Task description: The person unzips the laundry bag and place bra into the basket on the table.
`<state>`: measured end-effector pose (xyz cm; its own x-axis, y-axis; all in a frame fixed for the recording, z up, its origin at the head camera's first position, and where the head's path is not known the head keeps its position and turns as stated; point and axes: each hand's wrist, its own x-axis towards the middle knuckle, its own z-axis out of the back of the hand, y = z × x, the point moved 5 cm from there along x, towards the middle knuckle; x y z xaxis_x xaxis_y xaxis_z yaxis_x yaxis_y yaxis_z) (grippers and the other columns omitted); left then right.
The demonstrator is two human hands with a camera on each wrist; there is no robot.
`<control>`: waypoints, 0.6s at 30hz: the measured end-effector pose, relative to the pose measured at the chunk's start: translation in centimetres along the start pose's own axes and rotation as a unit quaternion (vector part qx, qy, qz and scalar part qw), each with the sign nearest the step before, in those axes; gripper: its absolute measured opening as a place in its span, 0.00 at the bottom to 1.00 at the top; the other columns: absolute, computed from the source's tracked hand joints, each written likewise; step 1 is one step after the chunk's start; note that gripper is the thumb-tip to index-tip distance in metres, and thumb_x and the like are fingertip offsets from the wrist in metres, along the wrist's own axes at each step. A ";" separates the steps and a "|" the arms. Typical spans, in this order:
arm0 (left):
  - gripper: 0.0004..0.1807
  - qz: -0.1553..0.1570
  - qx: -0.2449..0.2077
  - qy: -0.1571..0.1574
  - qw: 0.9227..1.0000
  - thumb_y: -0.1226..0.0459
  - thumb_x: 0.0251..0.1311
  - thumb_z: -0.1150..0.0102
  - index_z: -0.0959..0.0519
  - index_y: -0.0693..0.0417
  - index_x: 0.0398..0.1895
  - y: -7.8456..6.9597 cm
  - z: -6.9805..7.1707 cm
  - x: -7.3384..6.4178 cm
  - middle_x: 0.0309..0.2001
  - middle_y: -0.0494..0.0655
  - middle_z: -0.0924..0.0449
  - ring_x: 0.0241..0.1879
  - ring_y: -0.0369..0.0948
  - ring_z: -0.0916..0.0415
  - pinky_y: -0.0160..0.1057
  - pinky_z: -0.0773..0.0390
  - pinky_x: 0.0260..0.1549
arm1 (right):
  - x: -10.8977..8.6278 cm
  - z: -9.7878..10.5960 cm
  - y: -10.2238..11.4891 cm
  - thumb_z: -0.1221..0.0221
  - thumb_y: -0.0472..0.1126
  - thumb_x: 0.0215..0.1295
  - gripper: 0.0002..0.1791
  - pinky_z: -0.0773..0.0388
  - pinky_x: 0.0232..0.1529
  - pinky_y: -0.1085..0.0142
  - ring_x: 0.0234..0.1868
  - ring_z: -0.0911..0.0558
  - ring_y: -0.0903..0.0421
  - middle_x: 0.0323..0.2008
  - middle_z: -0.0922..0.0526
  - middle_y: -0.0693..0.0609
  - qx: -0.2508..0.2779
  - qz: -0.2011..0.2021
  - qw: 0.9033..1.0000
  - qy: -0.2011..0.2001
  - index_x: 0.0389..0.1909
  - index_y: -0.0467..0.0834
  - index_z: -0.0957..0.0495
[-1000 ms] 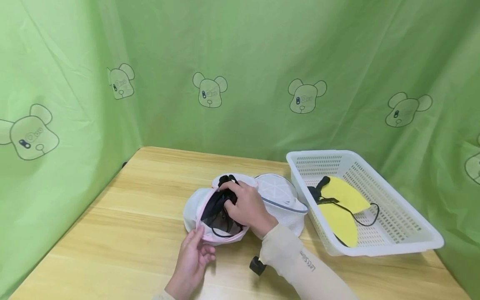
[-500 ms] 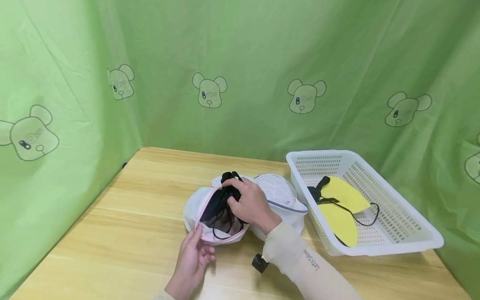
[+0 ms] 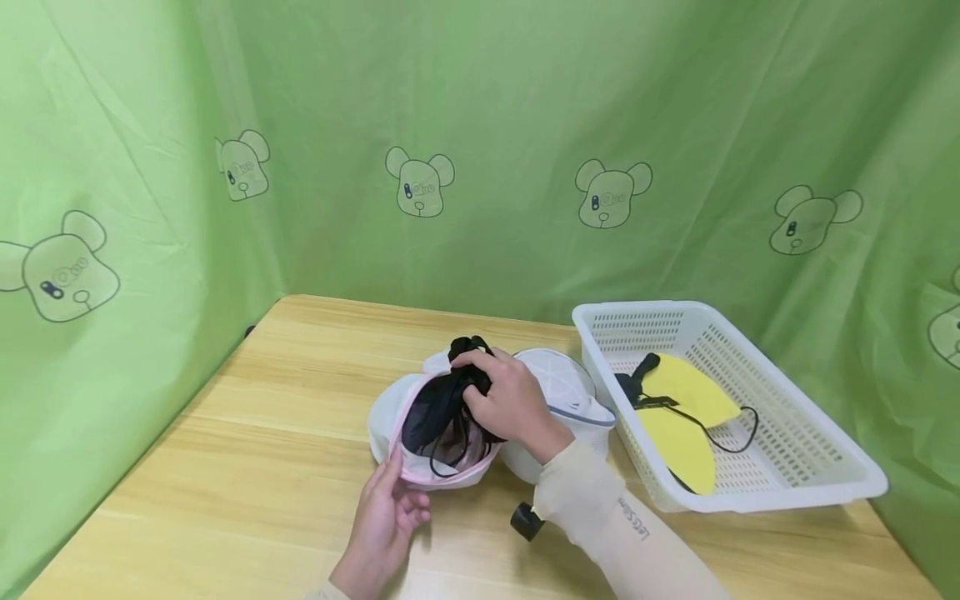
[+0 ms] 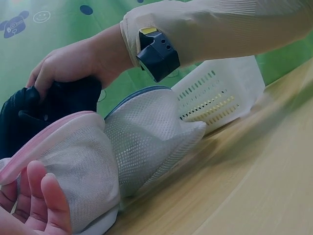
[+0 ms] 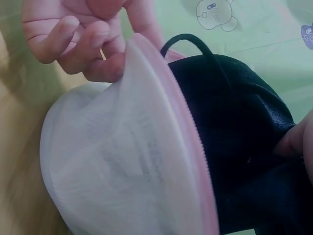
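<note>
A white mesh laundry bag (image 3: 385,417) with a pink zipper lies unzipped on the table. My left hand (image 3: 382,510) pinches its near pink edge between thumb and index finger, the other fingers loosely curled. Inside the opening is a black fabric garment (image 3: 429,415) with thin cords; its exact kind is unclear. My right hand (image 3: 512,402) grips the garment's bunched top at the bag's far right rim. In the right wrist view, the black cloth (image 5: 230,112) bulges past the zipper. The lower part of the garment is hidden in the bag.
A second white mesh bag (image 3: 558,379) with a grey zipper touches the first on the right. Beyond it stands a white plastic basket (image 3: 787,500) holding a yellow garment (image 3: 686,385) with black cords. Green curtains surround the wooden table (image 3: 247,467).
My right hand has shifted right, drawing the bunched black garment the same way and slightly up. The left hand has kept its hold on the bag's edge.
</note>
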<state>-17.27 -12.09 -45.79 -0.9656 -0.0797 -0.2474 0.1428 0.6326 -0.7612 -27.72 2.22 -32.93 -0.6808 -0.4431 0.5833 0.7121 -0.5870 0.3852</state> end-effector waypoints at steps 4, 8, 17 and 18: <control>0.22 0.003 0.000 0.002 1.000 0.46 0.70 0.51 0.30 0.51 0.56 0.0 0.0 0.0 0.34 0.42 0.26 0.23 0.33 0.29 0.30 0.25 0.24 | 0.1 0.4 0.1 0.44 0.36 0.51 0.18 0.21 0.38 0.48 0.40 0.19 0.44 0.41 0.18 0.44 0.006 -0.003 1.000 -0.001 0.44 0.51 0.18; 0.27 0.004 0.006 0.004 1.000 0.48 0.72 0.55 0.37 0.58 0.63 0.1 0.0 0.0 0.35 0.42 0.27 0.23 0.33 0.29 0.29 0.25 0.24 | 0.2 1.0 0.1 0.45 0.35 0.51 0.20 0.22 0.38 0.50 0.40 0.20 0.46 0.42 0.18 0.45 0.022 -0.007 1.000 -0.005 0.46 0.50 0.18; 0.23 0.008 0.013 0.003 1.000 0.49 0.73 0.55 0.36 0.57 0.57 0.3 0.1 0.0 0.36 0.42 0.29 0.23 0.32 0.29 0.28 0.25 0.25 | 0.5 2.0 0.1 0.45 0.34 0.50 0.20 0.21 0.42 0.51 0.46 0.19 0.46 0.46 0.18 0.45 0.034 -0.012 0.999 -0.010 0.46 0.48 0.18; 0.22 0.008 0.013 0.003 1.000 0.49 0.73 0.55 0.35 0.57 0.57 0.3 0.1 0.0 0.36 0.42 0.29 0.23 0.32 0.29 0.28 0.25 0.25 | 0.5 2.1 0.1 0.45 0.34 0.50 0.20 0.21 0.43 0.51 0.46 0.19 0.46 0.46 0.18 0.45 0.035 -0.012 0.999 -0.011 0.46 0.48 0.18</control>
<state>-17.18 -11.94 -46.06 -0.9642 -0.0648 -0.2571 0.1647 0.6134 -0.7724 -27.64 3.38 -31.10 -0.6949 -0.4133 0.5885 0.7057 -0.5491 0.4477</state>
